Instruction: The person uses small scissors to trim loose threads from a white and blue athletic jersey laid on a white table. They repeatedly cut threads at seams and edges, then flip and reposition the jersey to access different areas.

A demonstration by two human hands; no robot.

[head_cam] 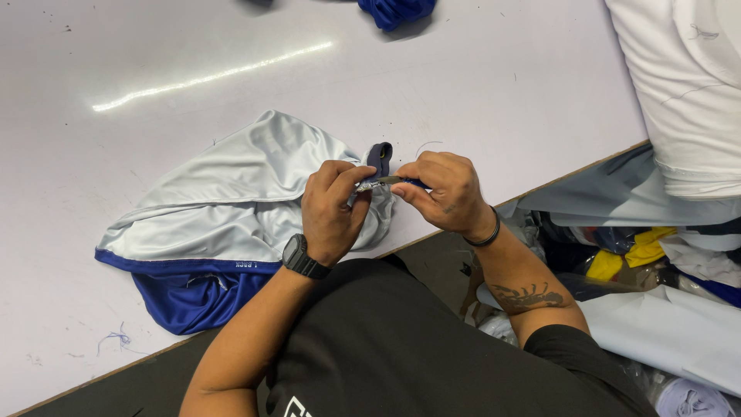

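Observation:
A light grey and blue sports garment point(224, 208) lies crumpled on the white table point(478, 85). My left hand point(333, 208) pinches a grey edge of the garment near its dark blue collar tab point(380, 157). My right hand point(444, 191) holds a small thread snipper point(394, 181) with a blue handle, its tip touching the cloth pinched between my left fingers. A black watch is on my left wrist and a black band on my right.
A blue cloth point(397, 11) lies at the table's far edge. A white fabric stack point(687, 93) stands at right. Below it, a heap of grey, yellow and white cloth pieces point(641, 255) sits beside the table. Loose blue threads point(116, 338) lie near the front edge.

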